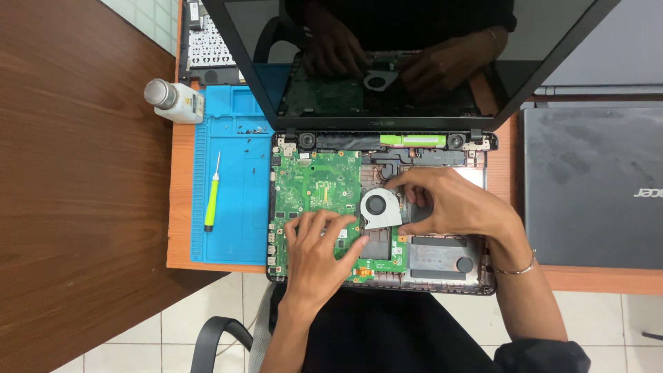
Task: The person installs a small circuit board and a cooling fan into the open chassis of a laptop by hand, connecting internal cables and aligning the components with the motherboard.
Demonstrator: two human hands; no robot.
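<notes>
Cooling fan (pixel 378 208), a round black rotor in a silver housing, sat near the middle of the opened laptop base (pixel 442 273) on the desk, just right of the green motherboard (pixel 314 183), as we worked over it with both hands. Farthest left stood a small white bottle (pixel 176 100) with a metal cap, then the blue repair mat (pixel 235 207), where a yellow-handled screwdriver (pixel 211 200) lay well apart from a scatter of tiny loose screws (pixel 250 129). Our left hand (pixel 319 252) rested flat and spread on the lower part of the board, fingers loosely open and gripping nothing, its fingertips just beside the fan's lower edge. Our right hand (pixel 449 204) curled in from the right, thumb and fingers partly closed in a pinch on the fan's upper right corner; whether it had truly lifted the housing we could not tell. Behind stood the dark raised screen (pixel 387 62), mirroring our hands, and to the right lay a second, closed grey laptop (pixel 594 186). We judged the risks plain enough: a fan tugged up while its thin lead stayed plugged could tear the connector; a palm pressing on bare circuitry could flex the board or pass static to it; the copper pipe (pixel 390 168) above the fan could bend under a skewed pull; and the unsorted screws, so near the mat's edge, could roll off at a nudge.
</notes>
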